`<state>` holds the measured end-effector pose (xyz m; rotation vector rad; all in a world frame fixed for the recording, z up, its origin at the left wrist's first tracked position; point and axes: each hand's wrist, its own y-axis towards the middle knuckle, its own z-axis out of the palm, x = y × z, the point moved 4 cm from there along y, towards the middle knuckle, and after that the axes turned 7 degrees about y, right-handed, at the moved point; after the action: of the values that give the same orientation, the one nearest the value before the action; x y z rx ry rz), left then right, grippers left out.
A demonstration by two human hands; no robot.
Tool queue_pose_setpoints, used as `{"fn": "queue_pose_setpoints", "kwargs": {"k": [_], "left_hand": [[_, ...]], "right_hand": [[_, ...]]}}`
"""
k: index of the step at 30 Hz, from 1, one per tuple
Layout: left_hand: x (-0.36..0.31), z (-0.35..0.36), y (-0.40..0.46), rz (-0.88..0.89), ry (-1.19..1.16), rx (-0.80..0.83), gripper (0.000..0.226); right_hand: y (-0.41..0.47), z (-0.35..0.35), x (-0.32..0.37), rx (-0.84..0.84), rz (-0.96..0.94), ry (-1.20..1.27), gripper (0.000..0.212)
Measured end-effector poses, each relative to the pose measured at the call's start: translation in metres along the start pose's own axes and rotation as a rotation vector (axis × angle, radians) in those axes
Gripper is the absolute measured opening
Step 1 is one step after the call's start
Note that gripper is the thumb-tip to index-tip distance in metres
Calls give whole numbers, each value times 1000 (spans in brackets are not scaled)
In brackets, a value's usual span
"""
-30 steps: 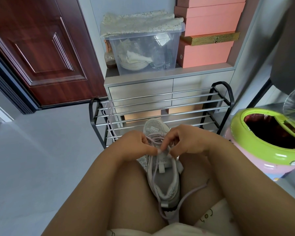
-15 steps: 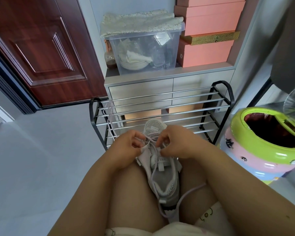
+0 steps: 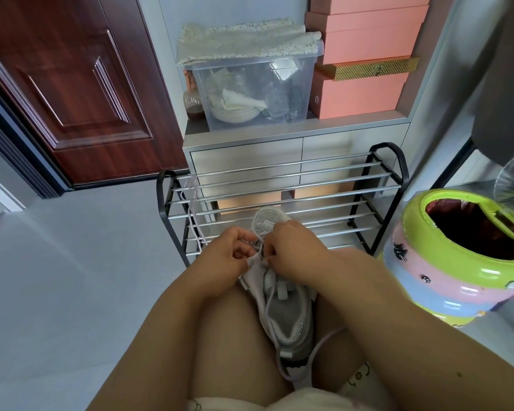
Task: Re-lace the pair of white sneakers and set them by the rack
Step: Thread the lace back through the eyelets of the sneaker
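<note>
Head cam: white sneaker point(image 3: 288, 310) sits btwn the person's thighs, toe twd the shoe rack point(image 3: 282, 191) just ahead. Left hand point(image 3: 224, 256) has fingers curled, pinching the sneaker's side flap near the eyelets. Right hand point(image 3: 297, 256) is curled over the tongue area, pinching the pale lace point(image 3: 324, 347), w/ one end trailing past the heel. Second lace point(image 3: 192, 212) hangs off the rack's left end.

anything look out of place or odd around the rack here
Yes: a loose lace is draped over the left end of the rack, hanging down through its bars instead of being in a shoe. Only one sneaker shows, on the person's lap, with another lace end trailing off its heel.
</note>
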<state>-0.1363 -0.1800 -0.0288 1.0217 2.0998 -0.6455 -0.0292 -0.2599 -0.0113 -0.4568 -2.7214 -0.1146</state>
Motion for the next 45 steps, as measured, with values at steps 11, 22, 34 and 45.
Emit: {"fn": "queue_pose_setpoints", "kwargs": {"k": [11, 22, 34, 45], "left_hand": [[-6, -1, -3, 33, 99, -56, 16], [-5, -14, -6, 139, 309, -350, 50], [-11, -1, -5, 176, 283, -156, 46], [-2, -5, -4, 172, 318, -243, 20]], "right_hand": [[-4, -36, -47, -307, 246, 1393, 22], [-11, -52, -48, -217, 112, 313, 26], [-10, -36, -43, 15, 144, 643, 37], [-6, -46, -67, -415, 251, 1962, 40]]}}
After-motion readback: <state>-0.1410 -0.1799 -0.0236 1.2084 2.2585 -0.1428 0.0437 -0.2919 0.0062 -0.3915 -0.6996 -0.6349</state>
